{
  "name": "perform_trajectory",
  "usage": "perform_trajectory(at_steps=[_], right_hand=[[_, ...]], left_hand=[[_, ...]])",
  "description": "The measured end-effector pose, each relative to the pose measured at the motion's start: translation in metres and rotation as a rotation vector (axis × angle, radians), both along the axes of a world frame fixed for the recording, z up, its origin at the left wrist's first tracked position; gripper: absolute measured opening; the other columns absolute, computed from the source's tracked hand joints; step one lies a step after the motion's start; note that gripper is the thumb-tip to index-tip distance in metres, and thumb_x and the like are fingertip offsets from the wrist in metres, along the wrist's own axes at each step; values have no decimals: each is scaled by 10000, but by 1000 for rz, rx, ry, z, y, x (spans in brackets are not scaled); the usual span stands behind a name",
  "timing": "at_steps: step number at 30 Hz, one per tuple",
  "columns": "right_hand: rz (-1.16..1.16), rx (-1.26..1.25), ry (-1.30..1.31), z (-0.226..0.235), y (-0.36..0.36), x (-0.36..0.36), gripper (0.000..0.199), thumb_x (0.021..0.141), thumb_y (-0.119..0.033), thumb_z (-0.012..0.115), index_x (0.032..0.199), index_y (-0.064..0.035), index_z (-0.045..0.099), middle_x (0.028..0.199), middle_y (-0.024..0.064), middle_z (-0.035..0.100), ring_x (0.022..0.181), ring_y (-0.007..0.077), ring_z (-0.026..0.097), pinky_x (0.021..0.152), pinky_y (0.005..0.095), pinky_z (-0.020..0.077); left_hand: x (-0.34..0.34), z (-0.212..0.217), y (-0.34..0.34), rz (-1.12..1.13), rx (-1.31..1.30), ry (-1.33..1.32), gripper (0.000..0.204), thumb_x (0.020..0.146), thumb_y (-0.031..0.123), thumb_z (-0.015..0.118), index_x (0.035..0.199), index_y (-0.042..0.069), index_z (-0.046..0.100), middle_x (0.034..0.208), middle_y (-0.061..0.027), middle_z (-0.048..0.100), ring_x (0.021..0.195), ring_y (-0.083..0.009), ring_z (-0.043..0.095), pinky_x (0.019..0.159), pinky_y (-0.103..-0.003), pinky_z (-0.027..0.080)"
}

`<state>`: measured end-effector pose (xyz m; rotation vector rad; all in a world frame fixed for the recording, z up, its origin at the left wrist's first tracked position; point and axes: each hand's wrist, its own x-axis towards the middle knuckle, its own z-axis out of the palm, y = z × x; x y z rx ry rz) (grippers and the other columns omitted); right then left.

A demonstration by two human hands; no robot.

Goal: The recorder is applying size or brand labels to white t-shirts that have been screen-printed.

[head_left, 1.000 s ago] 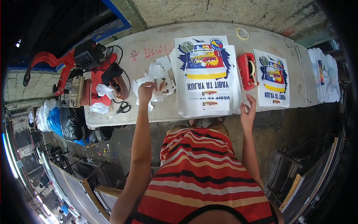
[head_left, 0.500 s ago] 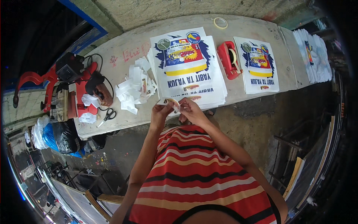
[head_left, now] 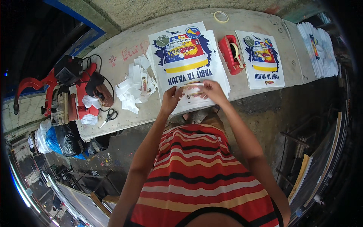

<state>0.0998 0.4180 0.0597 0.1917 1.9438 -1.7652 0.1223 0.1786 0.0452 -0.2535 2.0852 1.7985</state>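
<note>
A stack of white printed sheets (head_left: 187, 53) with a colourful logo lies on the concrete table (head_left: 121, 49) in front of me. My left hand (head_left: 172, 97) and my right hand (head_left: 212, 90) hold the two ends of a small printed paper strip (head_left: 193, 90) over the near edge of that stack. Both hands pinch the strip between thumb and fingers. A heap of small white paper pieces (head_left: 135, 85) lies just left of the stack.
A red tape dispenser (head_left: 231, 53) stands right of the stack, then a second printed stack (head_left: 261, 58) and more sheets (head_left: 319, 47) far right. Scissors (head_left: 109, 117) and a red heat press (head_left: 72, 90) sit at the left. A tape roll (head_left: 221, 16) lies at the back.
My left hand left the paper pieces and my right hand left the table's right side. Both came together in front of me and now hold the strip on the stack.
</note>
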Motion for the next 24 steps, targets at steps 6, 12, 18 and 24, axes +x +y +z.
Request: perform_trajectory(at_steps=[6,12,18,24], right_hand=[[156,402,194,-30,16,-37,196,882,-146,748,830,-10,617,712,63,635,584,125,614,541,296,488],[76,441,405,-37,15,-24,180,795,-128,769,833,-10,638,748,111,658,684,242,634,661,363,507],[55,485,317,-38,14,-29,193,789,-146,783,841,-14,653,764,109,668,701,237,653,664,351,514],[42,410,257,-42,14,-34,175,849,-107,781,864,-21,629,675,38,608,500,116,567,477,290,449]], left_hand=[[-27,-16,10,-157,-549,240,323,888,302,732,843,0,625,762,-183,657,685,-317,646,648,-412,500],[-22,-24,13,-115,-560,330,281,847,241,773,811,23,600,729,-134,649,688,-288,649,651,-409,506],[-24,-22,10,-123,-502,301,248,854,204,760,860,24,590,766,-124,664,720,-295,664,680,-408,525],[-26,-23,11,-130,-546,290,264,866,205,758,965,34,584,757,-122,670,725,-289,680,675,-406,527]])
